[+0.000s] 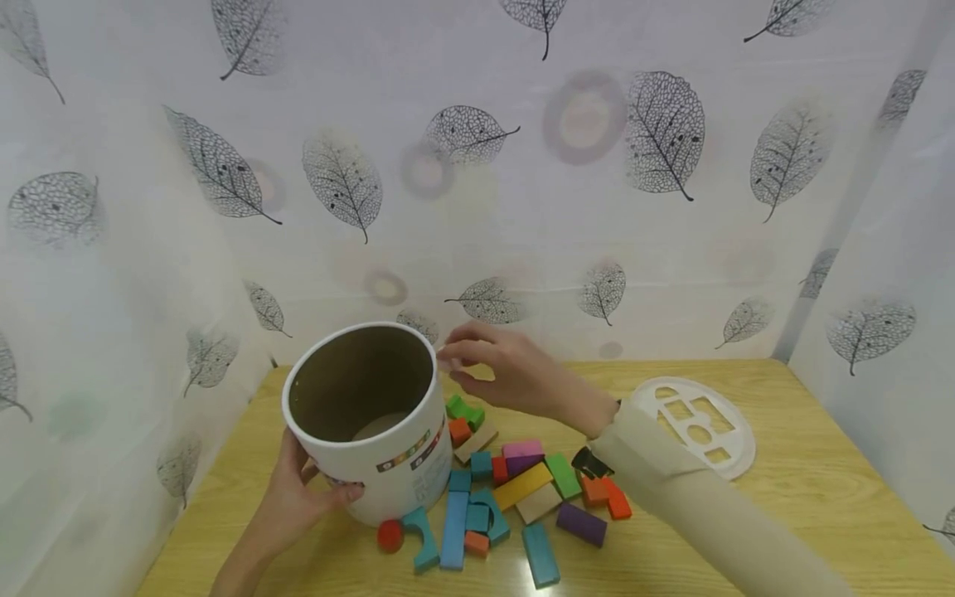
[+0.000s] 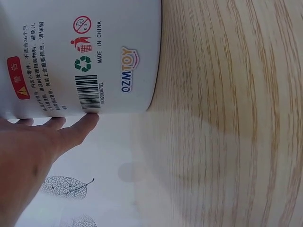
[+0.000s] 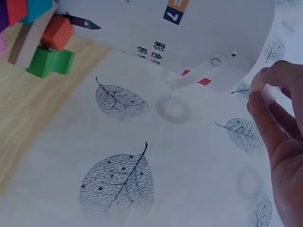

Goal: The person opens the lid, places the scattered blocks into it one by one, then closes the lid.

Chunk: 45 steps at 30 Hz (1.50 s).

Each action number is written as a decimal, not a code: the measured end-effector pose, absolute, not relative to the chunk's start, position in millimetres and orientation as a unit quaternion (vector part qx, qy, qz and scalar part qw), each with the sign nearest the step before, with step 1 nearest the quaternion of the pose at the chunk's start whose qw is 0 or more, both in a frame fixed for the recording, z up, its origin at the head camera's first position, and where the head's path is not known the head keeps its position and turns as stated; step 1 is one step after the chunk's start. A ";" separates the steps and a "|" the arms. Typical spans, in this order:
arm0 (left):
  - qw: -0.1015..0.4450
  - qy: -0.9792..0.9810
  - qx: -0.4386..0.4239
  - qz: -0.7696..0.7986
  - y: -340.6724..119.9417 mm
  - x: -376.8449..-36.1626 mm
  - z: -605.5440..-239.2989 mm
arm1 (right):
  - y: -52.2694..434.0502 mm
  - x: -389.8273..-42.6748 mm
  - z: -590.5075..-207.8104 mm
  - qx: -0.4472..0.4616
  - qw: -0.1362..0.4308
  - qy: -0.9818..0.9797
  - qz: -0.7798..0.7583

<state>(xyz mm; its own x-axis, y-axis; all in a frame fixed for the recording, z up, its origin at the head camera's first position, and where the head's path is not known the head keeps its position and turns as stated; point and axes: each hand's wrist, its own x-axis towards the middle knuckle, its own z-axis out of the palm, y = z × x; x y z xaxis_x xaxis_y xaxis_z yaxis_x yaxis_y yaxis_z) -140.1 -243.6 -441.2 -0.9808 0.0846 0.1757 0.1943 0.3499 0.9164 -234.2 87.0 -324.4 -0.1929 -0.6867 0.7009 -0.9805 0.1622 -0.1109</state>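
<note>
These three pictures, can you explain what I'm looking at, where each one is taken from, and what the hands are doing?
No machine here: a person works with bare hands, wearing three cameras. The wide picture is from the head, the other two from the wrists. On the wooden table stands a white tub, open and tilted. The left hand holds its side; the left wrist view shows its fingers by the barcode. The right hand pinches a thin clear strap fixed to the tub. Beside the tub lie coloured wooden blocks and a white lid with shape cut-outs.
</note>
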 end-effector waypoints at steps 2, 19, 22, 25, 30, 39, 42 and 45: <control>0.050 -0.820 -0.085 -0.564 -243.6 -140.0 -441.5 | 81.0 -235.8 -318.8 0.586 0.254 -0.714 0.287; 0.062 -0.829 -0.085 -0.550 -246.5 -139.8 -442.0 | 21.9 -238.6 -300.1 0.583 0.214 -0.738 0.265; 0.062 -0.829 -0.086 -0.549 -246.4 -140.1 -442.4 | 16.8 -238.9 -301.2 0.582 0.209 -0.738 0.270; 0.060 -0.828 -0.087 -0.551 -246.4 -140.1 -442.4 | 13.2 -239.6 -302.8 0.583 0.209 -0.736 0.274; 0.060 -0.828 -0.089 -0.551 -246.9 -139.2 -442.7 | 9.5 -240.4 -306.1 0.584 0.215 -0.733 0.276; 0.054 -0.826 -0.092 -0.553 -247.2 -137.7 -442.4 | 5.1 -240.3 -308.1 0.573 0.211 -0.743 0.276; 0.050 -0.825 -0.092 -0.556 -246.8 -138.4 -441.8 | 4.1 -240.2 -308.6 0.571 0.211 -0.743 0.278; 0.046 -0.823 -0.089 -0.558 -246.2 -139.3 -441.4 | 3.7 -239.3 -308.9 0.563 0.207 -0.749 0.281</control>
<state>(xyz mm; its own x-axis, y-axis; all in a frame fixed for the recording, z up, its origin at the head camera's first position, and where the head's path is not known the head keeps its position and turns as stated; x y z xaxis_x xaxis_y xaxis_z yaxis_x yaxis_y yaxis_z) -139.3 -246.2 -441.4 -0.9799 0.0957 0.1749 0.1979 0.3604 0.9115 -239.3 3.7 -308.9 -0.2808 -0.7271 0.6265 -0.9598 0.2089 -0.1877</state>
